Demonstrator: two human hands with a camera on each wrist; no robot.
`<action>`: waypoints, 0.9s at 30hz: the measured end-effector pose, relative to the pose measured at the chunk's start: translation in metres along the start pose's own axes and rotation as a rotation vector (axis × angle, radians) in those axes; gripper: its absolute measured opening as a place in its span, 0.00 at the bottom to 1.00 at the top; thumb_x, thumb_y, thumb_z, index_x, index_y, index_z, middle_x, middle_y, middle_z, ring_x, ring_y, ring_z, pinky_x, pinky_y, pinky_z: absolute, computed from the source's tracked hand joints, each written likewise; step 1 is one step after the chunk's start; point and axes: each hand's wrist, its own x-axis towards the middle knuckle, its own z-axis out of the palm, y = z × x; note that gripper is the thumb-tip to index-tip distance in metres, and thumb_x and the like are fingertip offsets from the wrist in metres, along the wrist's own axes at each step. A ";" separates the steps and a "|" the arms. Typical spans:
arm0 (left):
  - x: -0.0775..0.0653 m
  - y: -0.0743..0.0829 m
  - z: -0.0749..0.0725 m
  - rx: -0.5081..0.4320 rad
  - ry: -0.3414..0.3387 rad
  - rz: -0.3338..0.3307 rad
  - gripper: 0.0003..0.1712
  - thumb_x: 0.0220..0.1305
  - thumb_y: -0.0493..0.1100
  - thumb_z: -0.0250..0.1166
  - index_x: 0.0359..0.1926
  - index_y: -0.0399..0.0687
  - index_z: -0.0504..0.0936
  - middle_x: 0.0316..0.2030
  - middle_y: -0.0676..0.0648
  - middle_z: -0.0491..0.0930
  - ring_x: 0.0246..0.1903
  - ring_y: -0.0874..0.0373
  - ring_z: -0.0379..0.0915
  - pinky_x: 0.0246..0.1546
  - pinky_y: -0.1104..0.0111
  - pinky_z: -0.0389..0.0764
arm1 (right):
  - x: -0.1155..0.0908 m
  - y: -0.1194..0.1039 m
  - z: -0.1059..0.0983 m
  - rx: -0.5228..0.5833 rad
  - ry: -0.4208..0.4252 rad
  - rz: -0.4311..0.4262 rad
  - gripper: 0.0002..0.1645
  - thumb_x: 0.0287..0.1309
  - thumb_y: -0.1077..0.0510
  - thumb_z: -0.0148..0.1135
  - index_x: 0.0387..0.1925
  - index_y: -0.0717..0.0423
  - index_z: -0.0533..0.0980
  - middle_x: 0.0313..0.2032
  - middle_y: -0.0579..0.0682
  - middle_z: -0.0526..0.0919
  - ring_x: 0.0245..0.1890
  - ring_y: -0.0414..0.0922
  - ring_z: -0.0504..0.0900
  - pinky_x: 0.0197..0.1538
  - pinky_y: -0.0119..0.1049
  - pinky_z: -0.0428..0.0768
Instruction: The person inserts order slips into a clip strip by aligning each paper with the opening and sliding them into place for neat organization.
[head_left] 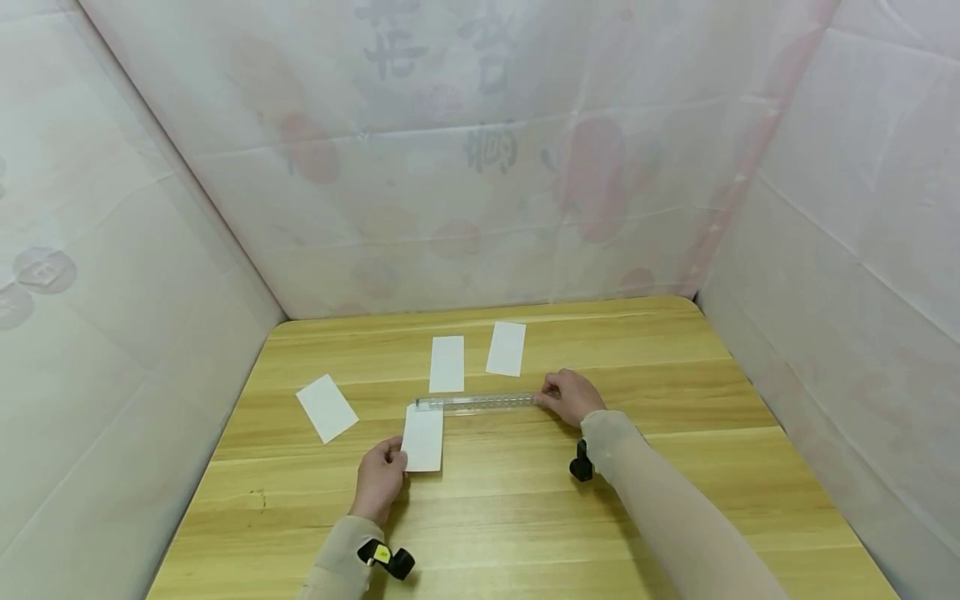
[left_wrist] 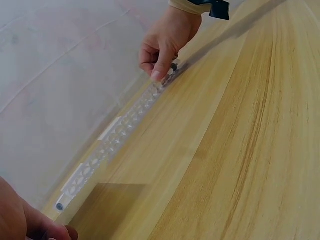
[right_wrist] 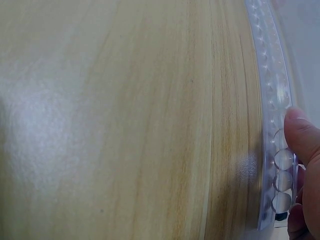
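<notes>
My left hand (head_left: 381, 479) pinches the left edge of a white card (head_left: 424, 439), holding it near the middle of the table. Across the card's top edge, in the head view, overlaps one end of a long clear plastic strip (head_left: 480, 403). With thumb and fingers my right hand (head_left: 572, 397) pinches the strip's other end. Seen from the right wrist, the strip holds a row of clear round beads (right_wrist: 283, 181), with a dark piece (right_wrist: 281, 216) by the gripped end. A small dark piece (left_wrist: 60, 206) also marks the far end in the left wrist view.
Three more white cards lie on the wooden table (head_left: 487, 533): a tilted one (head_left: 327, 408) at left, one (head_left: 447, 364) behind the strip, and another (head_left: 506, 348) farther back. Pale patterned cloth walls (head_left: 480, 208) enclose the table at the back and both sides.
</notes>
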 end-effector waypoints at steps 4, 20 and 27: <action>0.000 0.000 0.002 -0.006 -0.002 0.009 0.21 0.67 0.31 0.50 0.60 0.27 0.71 0.34 0.41 0.74 0.27 0.56 0.70 0.25 0.70 0.75 | 0.000 0.002 0.001 -0.002 0.001 -0.009 0.12 0.58 0.42 0.65 0.29 0.44 0.78 0.29 0.42 0.76 0.30 0.41 0.72 0.38 0.41 0.75; 0.001 0.001 0.007 0.003 -0.003 0.007 0.21 0.65 0.30 0.51 0.59 0.27 0.71 0.33 0.42 0.74 0.26 0.56 0.70 0.24 0.70 0.74 | 0.000 0.000 0.001 -0.013 0.006 -0.008 0.10 0.57 0.44 0.66 0.28 0.44 0.78 0.29 0.43 0.75 0.30 0.41 0.72 0.38 0.41 0.74; 0.001 -0.001 0.008 -0.002 -0.023 0.010 0.21 0.67 0.31 0.51 0.60 0.27 0.71 0.33 0.42 0.74 0.27 0.56 0.70 0.25 0.69 0.74 | 0.001 0.004 0.004 -0.019 0.022 -0.025 0.10 0.57 0.45 0.67 0.29 0.44 0.78 0.29 0.42 0.75 0.29 0.41 0.72 0.37 0.41 0.74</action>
